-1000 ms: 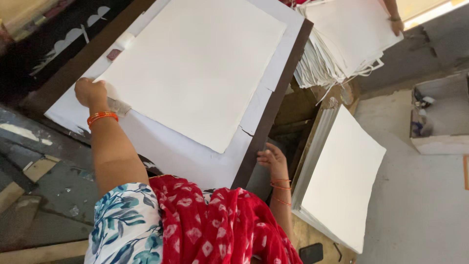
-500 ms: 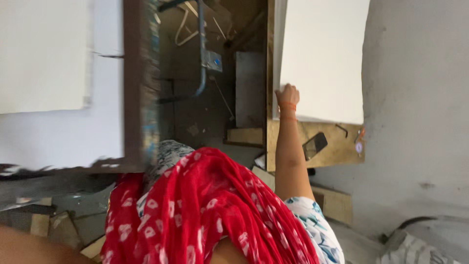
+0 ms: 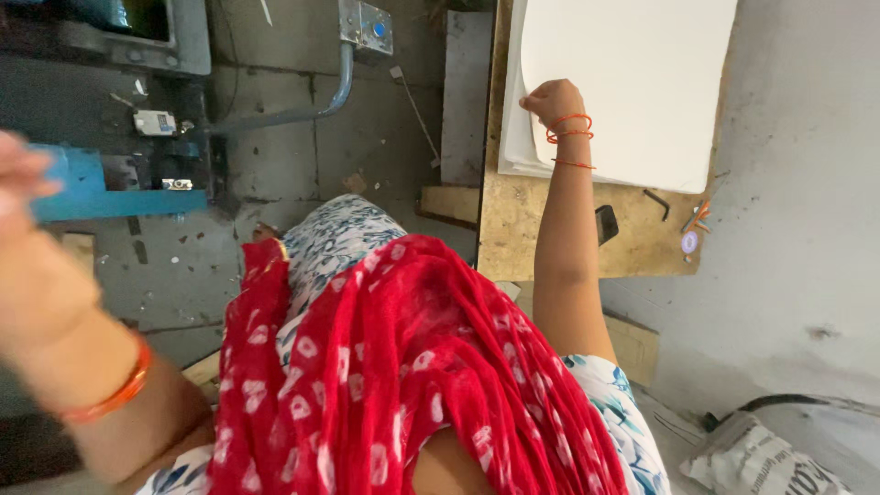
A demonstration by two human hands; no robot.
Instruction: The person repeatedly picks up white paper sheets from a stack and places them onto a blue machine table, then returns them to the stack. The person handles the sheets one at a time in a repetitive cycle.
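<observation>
Paper stack, upper right of the frame, lies on a wooden surface; right hand grips its edge. Left hand, far left, is blurred; grip unclear.

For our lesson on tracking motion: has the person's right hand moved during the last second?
Yes. The right hand left the dark frame's edge and now rests on the left edge of the white sheet stack.

a red scarf with small white patches drapes over a white top printed with blue leaves. thin orange bangles circle one wrist, and a single orange bangle circles the other, blurred.
</observation>
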